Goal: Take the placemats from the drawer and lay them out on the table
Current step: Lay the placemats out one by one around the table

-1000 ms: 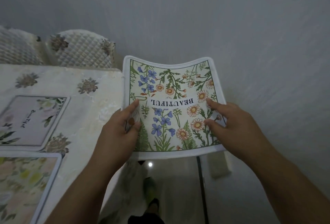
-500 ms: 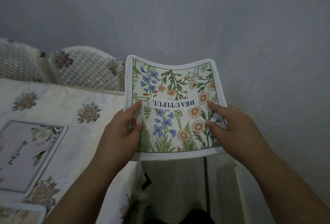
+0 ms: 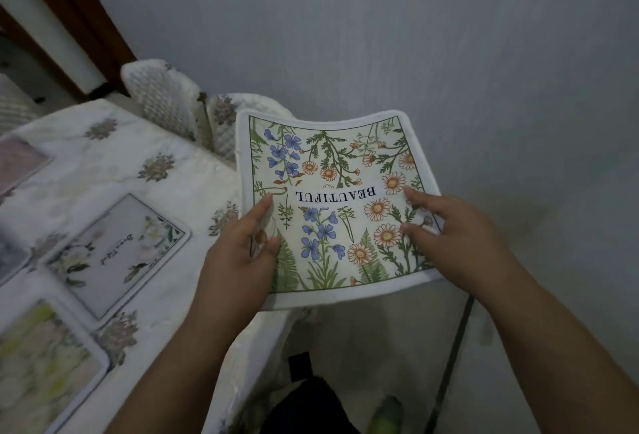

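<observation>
We have the desk (image 3: 103, 164) under a white cloth with a flower pattern, and it is already carrying several placemats: a grey one with white blooms (image 3: 117, 253) near the middle of what we see, a yellow-green one (image 3: 38, 371) nearer us along the same edge, and slivers of two more at the far left, so by our reckoning most of the laying-out is done. What is left, as far as we can judge, is the wildflower placemat (image 3: 332, 198) printed BEAUTIFUL, which is up in the air just off the desk's right edge, its left border overlapping that edge from our view, sagging a little in the middle. The left hand (image 3: 238, 253) has its grip on the mat's left side, thumb on top and fingers underneath; the right hand (image 3: 449, 236) pinches the right side the same way. Behind the desk we see two quilted chair backs (image 3: 166, 98), pushed in close, with a plain pale wall beyond and a dark wooden frame at the far left corner. Below the mat, pale floor shows.
</observation>
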The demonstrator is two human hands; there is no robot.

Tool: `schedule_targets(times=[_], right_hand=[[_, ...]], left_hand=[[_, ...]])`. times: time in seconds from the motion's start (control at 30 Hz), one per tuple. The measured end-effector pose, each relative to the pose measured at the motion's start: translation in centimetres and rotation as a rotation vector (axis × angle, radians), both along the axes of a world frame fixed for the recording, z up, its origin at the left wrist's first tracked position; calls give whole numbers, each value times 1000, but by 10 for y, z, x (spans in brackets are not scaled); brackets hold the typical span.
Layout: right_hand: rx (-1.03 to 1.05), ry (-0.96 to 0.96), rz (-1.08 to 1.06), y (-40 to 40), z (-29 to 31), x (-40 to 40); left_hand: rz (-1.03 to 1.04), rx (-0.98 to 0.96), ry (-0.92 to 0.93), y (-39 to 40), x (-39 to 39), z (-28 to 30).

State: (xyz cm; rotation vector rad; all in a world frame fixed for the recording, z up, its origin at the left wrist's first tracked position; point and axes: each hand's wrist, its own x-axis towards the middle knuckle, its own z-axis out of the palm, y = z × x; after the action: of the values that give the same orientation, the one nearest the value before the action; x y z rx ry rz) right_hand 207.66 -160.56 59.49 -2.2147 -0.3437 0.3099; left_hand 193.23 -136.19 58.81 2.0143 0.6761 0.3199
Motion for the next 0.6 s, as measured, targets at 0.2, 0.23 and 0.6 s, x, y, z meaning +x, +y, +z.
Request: schedule_targets(times=[0.2, 0.23, 0.6], right_hand=[[33, 28, 124, 40, -13, 60], [25, 25, 137, 48, -16, 71], [-134, -95, 239, 119, 3, 211]], left_hand=[[134, 11, 26, 22, 32, -12], [143, 10, 26, 27, 41, -16], [164, -66, -14, 86, 178, -35]])
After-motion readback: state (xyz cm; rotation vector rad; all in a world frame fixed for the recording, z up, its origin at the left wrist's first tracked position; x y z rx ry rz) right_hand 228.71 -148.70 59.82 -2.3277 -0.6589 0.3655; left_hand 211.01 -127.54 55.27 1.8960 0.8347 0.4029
